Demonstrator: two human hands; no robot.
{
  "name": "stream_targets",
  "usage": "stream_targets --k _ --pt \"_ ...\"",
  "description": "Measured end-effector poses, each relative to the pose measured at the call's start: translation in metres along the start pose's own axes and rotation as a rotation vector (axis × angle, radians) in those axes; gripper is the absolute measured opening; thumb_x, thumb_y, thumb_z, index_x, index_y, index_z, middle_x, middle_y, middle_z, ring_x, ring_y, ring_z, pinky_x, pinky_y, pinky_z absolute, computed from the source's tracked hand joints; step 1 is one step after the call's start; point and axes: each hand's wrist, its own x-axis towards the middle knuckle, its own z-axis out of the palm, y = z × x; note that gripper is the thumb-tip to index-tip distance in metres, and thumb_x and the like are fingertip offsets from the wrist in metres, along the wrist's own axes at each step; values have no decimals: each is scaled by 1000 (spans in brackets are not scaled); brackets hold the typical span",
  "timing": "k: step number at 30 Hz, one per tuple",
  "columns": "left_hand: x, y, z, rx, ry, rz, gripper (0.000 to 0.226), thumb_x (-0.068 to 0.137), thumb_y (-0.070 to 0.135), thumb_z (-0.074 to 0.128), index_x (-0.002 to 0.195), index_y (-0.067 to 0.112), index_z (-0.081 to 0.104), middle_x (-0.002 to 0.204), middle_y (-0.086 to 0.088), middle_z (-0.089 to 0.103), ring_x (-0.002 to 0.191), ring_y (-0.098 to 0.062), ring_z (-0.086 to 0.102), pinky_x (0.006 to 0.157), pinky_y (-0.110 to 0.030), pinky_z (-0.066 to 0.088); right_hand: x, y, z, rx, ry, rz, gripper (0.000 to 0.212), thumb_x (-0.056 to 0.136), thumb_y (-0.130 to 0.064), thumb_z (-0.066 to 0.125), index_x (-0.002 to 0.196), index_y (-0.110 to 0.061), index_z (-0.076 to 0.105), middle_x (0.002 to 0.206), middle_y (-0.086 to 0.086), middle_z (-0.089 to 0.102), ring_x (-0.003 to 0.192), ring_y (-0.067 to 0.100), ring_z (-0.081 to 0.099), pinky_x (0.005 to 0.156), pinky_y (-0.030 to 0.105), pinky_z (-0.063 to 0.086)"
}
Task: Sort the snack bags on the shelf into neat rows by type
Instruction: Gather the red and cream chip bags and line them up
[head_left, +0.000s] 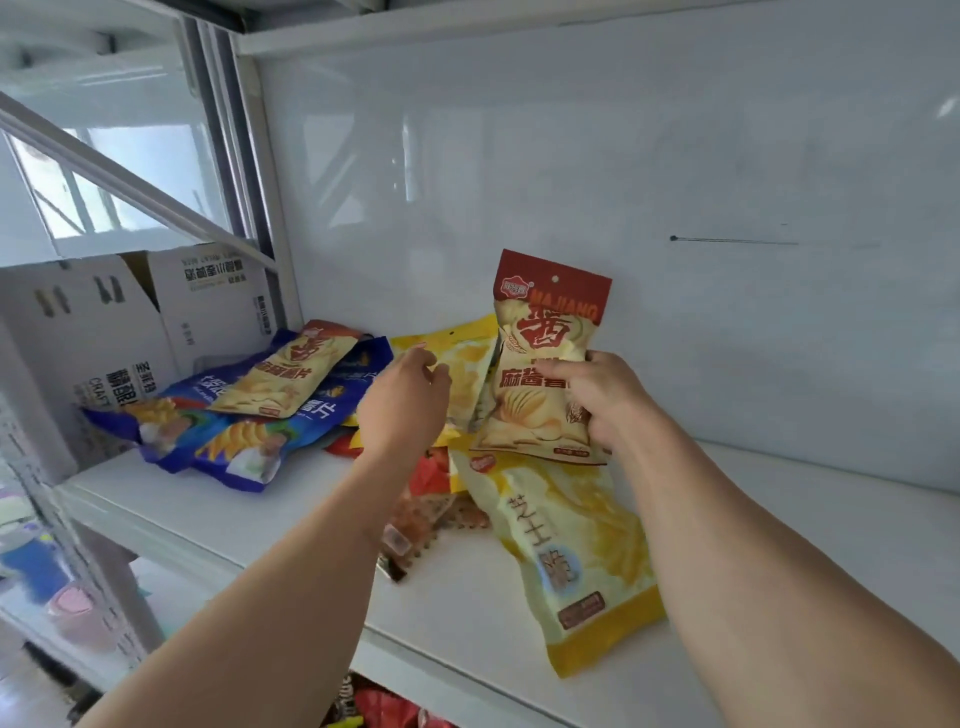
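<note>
My right hand (597, 400) grips a red-topped chip bag (545, 358) upright, clear of the pile, while my left hand's (405, 400) loosely spread fingers (434, 371) reach for the yellow bag (462, 364) behind to sort it.

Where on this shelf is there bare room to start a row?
Bare shelf lies right of the right hand to the back wall, plus a front strip below the blue bags. The centre pile around the yellow bag is crowded.

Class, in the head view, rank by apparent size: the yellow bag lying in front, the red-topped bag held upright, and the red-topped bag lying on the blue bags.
1. Yellow front bag, nearest the camera
2. Held red-topped bag
3. Lying red-topped bag, farther away
</note>
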Motion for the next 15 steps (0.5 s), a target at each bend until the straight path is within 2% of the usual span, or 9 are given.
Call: stream_targets --k 5,7,10,12,15 --pt "51 -62 -5 -33 -29 49 44 101 47 40 124 17 62 122 -7 64 109 -31 58 83 -43 51 14 -8 75 106 -34 73 17 84 -10 76 101 -11 74 96 12 78 89 34 75 86 54 58" --pt "74 -85 -9 -26 -51 19 53 100 54 35 126 17 61 127 -11 61 118 -35 53 96 -48 46 22 -6 101 102 -24 112 18 83 -12 76 102 -10 75 97 14 78 89 35 75 87 56 58" --pt "105 -121 -13 37 -99 2 67 96 60 17 140 23 52 144 -11 52 135 -34 40 114 -49 30 30 -2 132 67 -2 148 19 81 -16 78 99 -10 76 95 13 78 87 35 75 88 57 57" --pt "123 -145 -16 77 -108 -12 64 98 54 20 144 20 48 148 -14 48 139 -34 35 117 -48 23 31 -1 149 37 25 143 14 83 -15 77 96 -11 74 93 12 78 86 33 76 85 54 59" --pt "141 -169 -26 31 -158 -220 73 100 57 19 150 9 40 156 -17 37 145 -38 24 119 -54 19 34 2 172 7 44 140 13 86 -14 75 98 -12 73 93 11 78 86 32 75 84 53 59"
